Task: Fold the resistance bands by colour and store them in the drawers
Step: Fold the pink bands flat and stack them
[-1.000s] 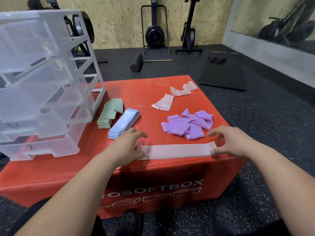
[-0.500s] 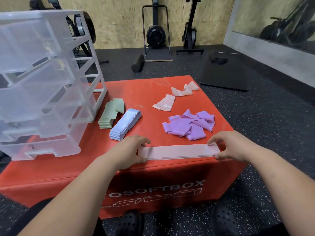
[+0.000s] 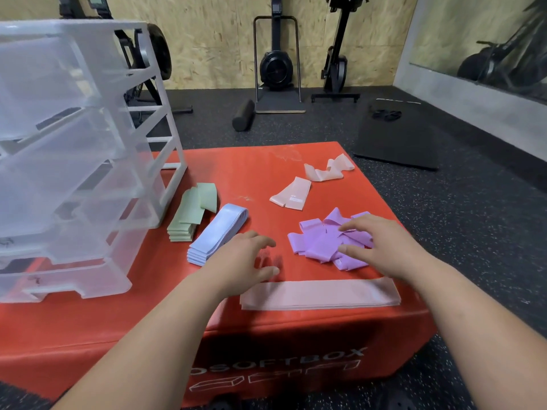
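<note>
Resistance bands: all on top of the red box (image 3: 296, 327); no band colour shows through the drawer unit (image 3: 74, 161).
Green stack (image 3: 189, 217): folded, at the left edge beside the unit; top band askew.
Blue stack (image 3: 217, 232): folded, just right of green.
Pink stack (image 3: 319, 294): layered flat along the near edge, full length.
Loose pink (image 3: 291, 196): two unfolded, toward the far right corner.
Purple pile (image 3: 319, 241): tangled heap near the right edge, untouched by folding.
Left hand (image 3: 245, 261): fingers loose, empty, motion-blurred, between blue and purple.
Right hand (image 3: 381, 247): fingers spread on purple, no pinch visible.
Remaining: my estimate is purple, the rest of pink, then all stowing.
</note>
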